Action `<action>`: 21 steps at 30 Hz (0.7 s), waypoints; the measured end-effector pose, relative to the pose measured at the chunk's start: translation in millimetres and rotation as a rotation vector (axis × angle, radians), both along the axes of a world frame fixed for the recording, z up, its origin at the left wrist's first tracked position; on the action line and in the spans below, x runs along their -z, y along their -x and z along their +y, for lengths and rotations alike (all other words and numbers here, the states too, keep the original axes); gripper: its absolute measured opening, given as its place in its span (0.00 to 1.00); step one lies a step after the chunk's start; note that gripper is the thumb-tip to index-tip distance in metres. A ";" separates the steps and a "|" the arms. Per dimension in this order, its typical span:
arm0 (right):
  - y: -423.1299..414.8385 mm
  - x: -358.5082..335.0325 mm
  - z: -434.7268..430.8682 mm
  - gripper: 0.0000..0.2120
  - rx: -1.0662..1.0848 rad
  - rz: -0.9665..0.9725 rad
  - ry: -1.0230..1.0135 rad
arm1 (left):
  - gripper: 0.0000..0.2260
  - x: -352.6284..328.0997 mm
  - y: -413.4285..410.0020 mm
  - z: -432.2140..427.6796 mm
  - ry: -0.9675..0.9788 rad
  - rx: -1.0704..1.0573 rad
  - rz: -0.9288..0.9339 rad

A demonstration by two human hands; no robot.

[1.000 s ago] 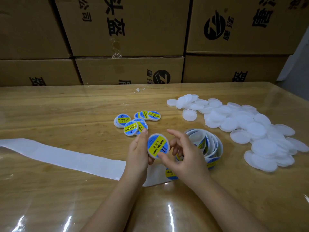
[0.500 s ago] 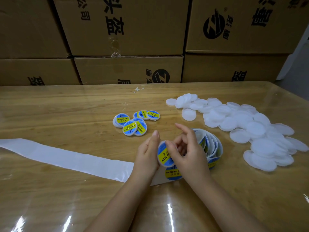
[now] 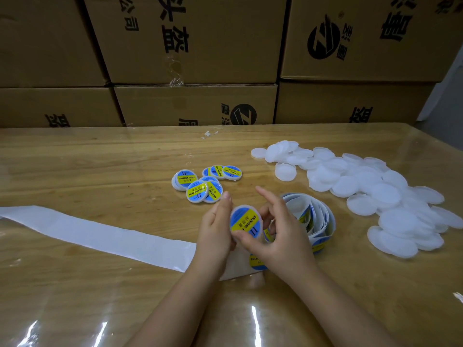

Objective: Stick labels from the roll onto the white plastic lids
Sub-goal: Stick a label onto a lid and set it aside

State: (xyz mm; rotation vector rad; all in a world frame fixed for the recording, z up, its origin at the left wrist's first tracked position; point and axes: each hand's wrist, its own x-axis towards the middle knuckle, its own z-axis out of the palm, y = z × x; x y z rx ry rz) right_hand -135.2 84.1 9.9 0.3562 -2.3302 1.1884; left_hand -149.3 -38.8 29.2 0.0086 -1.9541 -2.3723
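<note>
**Item in hand:** one lid (image 3: 246, 222), blue-and-yellow label on its face, held on edge above the desk (image 3: 75, 171), just beside the label roll (image 3: 316, 221).
**Step, as judged:** smoothing the label down. Best rubbed from the centre outward, the rim pressed last, the lid braced from behind.
**Left hand** (image 3: 216, 229): fingers grip the lid's left edge.
**Right hand** (image 3: 280, 236): thumb presses the label's lower edge, forefinger lifted straight, other fingers curled behind.
**Stock:** plain lids (image 3: 375, 191) heaped to the right; finished lids (image 3: 200, 184) beyond the hands.

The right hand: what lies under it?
A blue-and-yellow label on the white backing strip shows partly under the right hand; the hand covers its remainder and part of the label roll.
</note>
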 end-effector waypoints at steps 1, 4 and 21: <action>0.1 0.2 -0.2 0.34 -0.006 0.009 0.002 | 0.19 -0.8 1.1 -2.9 -0.010 -0.021 -0.019; 0.8 0.7 -0.1 0.33 -0.016 0.034 0.020 | 0.17 -2.9 4.7 -10.5 -0.040 -0.055 -0.066; 3.9 -1.9 4.1 0.11 0.043 0.021 0.209 | 0.12 8.1 -0.7 -5.2 0.268 0.199 0.282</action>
